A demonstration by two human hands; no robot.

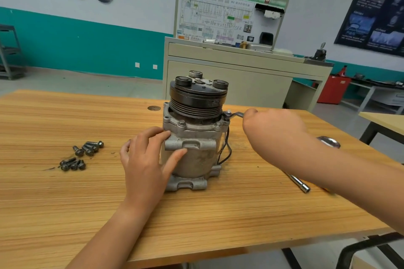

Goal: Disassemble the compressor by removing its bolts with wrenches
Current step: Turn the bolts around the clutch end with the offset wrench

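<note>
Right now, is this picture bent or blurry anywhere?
Head view: the wide lens tilts the cabinet behind; the compressor and loose bolts are sharp; light is soft, shadows faint; the right hand on the wrench looks slightly soft.

left hand (pixel 146 159): your fingers straight, slightly spread, palm forward
right hand (pixel 273 126): your fist closed round wrench (pixel 237 114), wrist bent
forearms: both stretched forward

Training workshop, given the wiring-diagram board (pixel 218 17) and wooden workbench (pixel 65 203)
</note>
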